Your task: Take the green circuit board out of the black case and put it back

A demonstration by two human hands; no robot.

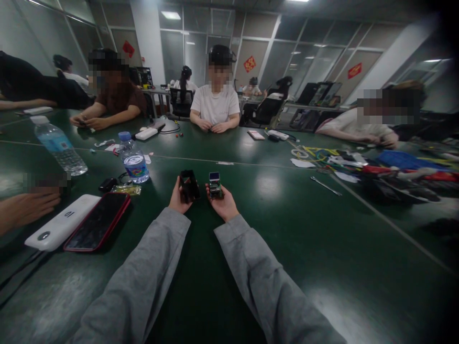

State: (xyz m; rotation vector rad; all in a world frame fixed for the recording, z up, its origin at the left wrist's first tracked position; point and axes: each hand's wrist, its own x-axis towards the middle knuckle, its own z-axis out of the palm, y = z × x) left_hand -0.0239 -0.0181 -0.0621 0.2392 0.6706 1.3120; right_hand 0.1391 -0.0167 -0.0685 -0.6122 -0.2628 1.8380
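My left hand (180, 197) is wrapped round a black plastic case (190, 185), rectangular, with what looks like an opening in its upper part. Just to its right, my right hand (225, 202) grips a small green circuit board (215, 191) with a little grey screen (214, 176) at its top end. Case and board are held upright side by side, a short gap apart, above the dark green table (287, 267). Fingers behind both pieces are partly hidden.
Left of me lie a red-cased phone (100, 222), a white power bank (64, 222) and two water bottles (133, 160) (60, 147). Another person's hand (30, 208) rests at the left edge. A wrench (325, 186) and tangled cables (344, 160) lie right. People sit opposite.
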